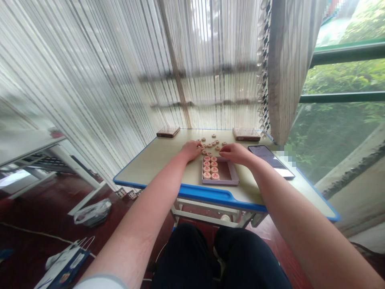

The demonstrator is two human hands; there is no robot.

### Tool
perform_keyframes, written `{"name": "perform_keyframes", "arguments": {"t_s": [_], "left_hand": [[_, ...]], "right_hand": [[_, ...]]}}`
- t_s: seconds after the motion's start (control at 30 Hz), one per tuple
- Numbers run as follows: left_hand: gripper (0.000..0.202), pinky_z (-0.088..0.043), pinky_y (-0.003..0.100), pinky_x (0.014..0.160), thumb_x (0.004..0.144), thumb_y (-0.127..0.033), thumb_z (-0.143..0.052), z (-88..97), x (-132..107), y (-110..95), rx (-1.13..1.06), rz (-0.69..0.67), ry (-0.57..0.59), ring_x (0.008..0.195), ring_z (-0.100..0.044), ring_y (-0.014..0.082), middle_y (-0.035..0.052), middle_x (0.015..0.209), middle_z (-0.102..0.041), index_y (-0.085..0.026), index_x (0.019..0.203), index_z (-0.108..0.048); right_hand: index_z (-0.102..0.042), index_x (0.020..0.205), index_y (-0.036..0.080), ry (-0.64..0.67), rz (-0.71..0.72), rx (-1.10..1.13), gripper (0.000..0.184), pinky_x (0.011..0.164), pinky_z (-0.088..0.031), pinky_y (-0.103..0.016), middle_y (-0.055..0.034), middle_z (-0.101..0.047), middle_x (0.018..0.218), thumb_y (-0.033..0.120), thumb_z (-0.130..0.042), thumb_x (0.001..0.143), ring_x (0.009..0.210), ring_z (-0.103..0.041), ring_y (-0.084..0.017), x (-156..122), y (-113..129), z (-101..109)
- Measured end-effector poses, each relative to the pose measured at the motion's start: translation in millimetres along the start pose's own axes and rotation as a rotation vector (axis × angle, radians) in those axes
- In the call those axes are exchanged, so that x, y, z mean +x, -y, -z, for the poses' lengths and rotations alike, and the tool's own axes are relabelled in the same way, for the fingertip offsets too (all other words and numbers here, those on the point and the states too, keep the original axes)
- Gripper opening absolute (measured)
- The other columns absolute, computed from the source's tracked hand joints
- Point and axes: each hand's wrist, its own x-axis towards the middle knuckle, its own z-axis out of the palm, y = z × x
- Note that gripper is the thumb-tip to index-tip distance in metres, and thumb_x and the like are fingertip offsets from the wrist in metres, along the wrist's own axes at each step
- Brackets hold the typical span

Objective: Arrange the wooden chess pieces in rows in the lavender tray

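An open shallow pinkish box (221,182) lies on the small desk before me. Round wooden Chinese chess pieces (214,169) with red characters stand face up in two columns in its left half; its right half shows bare bottom. Beyond the box, several loose chess pieces (209,145) are scattered. My left hand (191,150) is at the left edge of these, its fingers closed around a chess piece (201,147) that is partly hidden. Just over the box's far right corner is my right hand (234,153), fingers pressed together; anything between them is hidden.
Two flat brown boxes (168,132) (246,134) rest along the desk's far edge. A phone (270,161) lies to the right of my right hand. The desk (141,160) has a blue rim. Curtains (210,80) hang behind it, and bags (94,212) sit on the floor at left.
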Motion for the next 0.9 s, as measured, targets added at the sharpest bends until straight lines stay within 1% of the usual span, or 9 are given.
{"name": "perform_keyframes", "arguments": {"t_s": [0.13, 0.3, 0.37, 0.43, 0.57, 0.63, 0.7, 0.77, 0.9], "left_hand": [[0.03, -0.041, 0.033, 0.091, 0.079, -0.035, -0.048, 0.1, 0, -1, -0.019, -0.014, -0.009, 0.102, -0.056, 0.0221, 0.0072, 0.108, -0.063, -0.023, 0.099, -0.066], [0.031, -0.041, 0.035, 0.091, 0.078, -0.038, -0.05, 1.1, 0, -2, -0.027, -0.008, -0.012, 0.102, -0.055, 0.0236, 0.0081, 0.108, -0.063, -0.022, 0.1, -0.066], [0.031, -0.041, 0.036, 0.092, 0.078, -0.036, -0.05, 1.2, 0, -3, -0.037, -0.017, -0.016, 0.103, -0.055, 0.024, 0.0085, 0.108, -0.063, -0.022, 0.101, -0.066], [0.032, -0.04, 0.035, 0.094, 0.078, -0.034, -0.049, 1.2, 0, -3, -0.05, -0.021, -0.026, 0.105, -0.054, 0.0236, 0.0084, 0.11, -0.062, -0.021, 0.103, -0.065], [0.035, -0.035, 0.034, 0.099, 0.081, -0.026, -0.045, 0.1, 2, -4, -0.068, -0.027, -0.112, 0.111, -0.051, 0.0212, 0.0088, 0.115, -0.059, -0.017, 0.11, -0.061], [0.036, -0.033, 0.034, 0.101, 0.081, -0.023, -0.042, -0.6, 3, -6, -0.078, -0.039, -0.166, 0.112, -0.05, 0.0206, 0.0099, 0.115, -0.06, -0.014, 0.111, -0.06], [0.034, -0.033, 0.033, 0.102, 0.082, -0.021, -0.04, -1.0, 5, -8, -0.116, -0.024, -0.208, 0.111, -0.05, 0.0196, 0.01, 0.114, -0.061, -0.013, 0.108, -0.061], [0.032, -0.033, 0.032, 0.102, 0.082, -0.021, -0.04, -0.9, 8, -10, -0.199, 0.04, -0.249, 0.111, -0.05, 0.0183, 0.0085, 0.113, -0.061, -0.014, 0.105, -0.061], [0.032, -0.04, 0.03, 0.096, 0.081, -0.021, -0.037, 0.5, 14, -12, -0.525, 0.209, -0.32, 0.109, -0.052, 0.0162, 0.0045, 0.112, -0.061, -0.018, 0.102, -0.061]], "right_hand": [[-0.07, 0.083, 0.018, 0.023, 0.012, 0.034, 0.022, 0.066, -0.041, -0.026, -0.0053, -0.069, 0.084, 0.032, -0.055, 0.074, 0.078, -0.06, -0.018, 1, 0, -1], [-0.07, 0.085, 0.019, 0.05, 0.048, 0.079, 0.023, 0.068, -0.042, -0.026, -0.004, -0.069, 0.085, 0.032, -0.055, 0.073, 0.079, -0.06, -0.018, 1, -2, -2], [-0.07, 0.086, 0.019, 0.032, 0.034, 0.117, 0.023, 0.069, -0.042, -0.025, -0.0035, -0.069, 0.085, 0.029, -0.054, 0.072, 0.078, -0.06, -0.017, 3, -6, -1], [-0.07, 0.09, 0.019, -0.055, -0.008, 0.138, 0.026, 0.071, -0.043, -0.025, -0.0038, -0.069, 0.087, 0.023, -0.052, 0.072, 0.078, -0.06, -0.017, 5, -11, -2], [-0.066, 0.102, 0.016, -0.366, -0.083, 0.069, 0.039, 0.082, -0.042, -0.028, -0.008, -0.066, 0.099, 0.013, -0.044, 0.07, 0.089, -0.059, -0.019, 16, -28, -6], [-0.063, 0.109, 0.014, -0.427, -0.088, 0.034, 0.045, 0.087, -0.041, -0.028, -0.01, -0.063, 0.107, 0.01, -0.041, 0.069, 0.098, -0.056, -0.02, 21, -36, -9], [-0.061, 0.112, 0.013, -0.38, -0.108, 0.033, 0.051, 0.087, -0.041, -0.027, -0.0105, -0.062, 0.11, 0.006, -0.04, 0.067, 0.102, -0.055, -0.02, 24, -40, -12], [-0.061, 0.112, 0.013, -0.302, -0.15, 0.048, 0.054, 0.084, -0.042, -0.025, -0.0104, -0.064, 0.107, 0.004, -0.041, 0.064, 0.101, -0.057, -0.02, 24, -40, -11], [-0.066, 0.104, 0.015, -0.187, -0.237, -0.048, 0.049, 0.078, -0.044, -0.025, -0.0098, -0.066, 0.103, 0.005, -0.046, 0.061, 0.094, -0.06, -0.021, 17, -32, -2]]}}
